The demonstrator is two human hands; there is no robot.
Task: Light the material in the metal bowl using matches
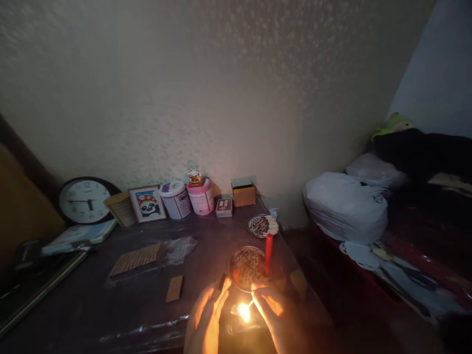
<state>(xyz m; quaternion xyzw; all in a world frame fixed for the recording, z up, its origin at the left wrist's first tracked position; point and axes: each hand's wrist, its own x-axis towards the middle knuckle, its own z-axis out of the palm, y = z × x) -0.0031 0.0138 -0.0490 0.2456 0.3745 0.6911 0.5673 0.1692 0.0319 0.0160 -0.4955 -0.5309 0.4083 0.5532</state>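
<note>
My right hand (pixel 275 314) pinches a burning match (pixel 246 309), its flame bright near the table's front edge. Opposite it, my left hand (pixel 206 319) grips a small dark matchbox (pixel 221 282) between the fingertips, curled toward the flame. Just beyond both hands a red candle (pixel 269 250) stands upright, unlit, at the right rim of a round glass dish (pixel 246 268). Farther back a small plate (pixel 258 226) carries a bundle of pale matchsticks (pixel 272 225).
Along the wall stand a clock (pixel 84 200), a panda picture (pixel 147 203), two tubs (pixel 176 199), a card box (pixel 224 207) and an open brown box (pixel 244 194). A plastic wrapper (pixel 177 248) lies mid-table. White bags (pixel 344 206) fill the right side.
</note>
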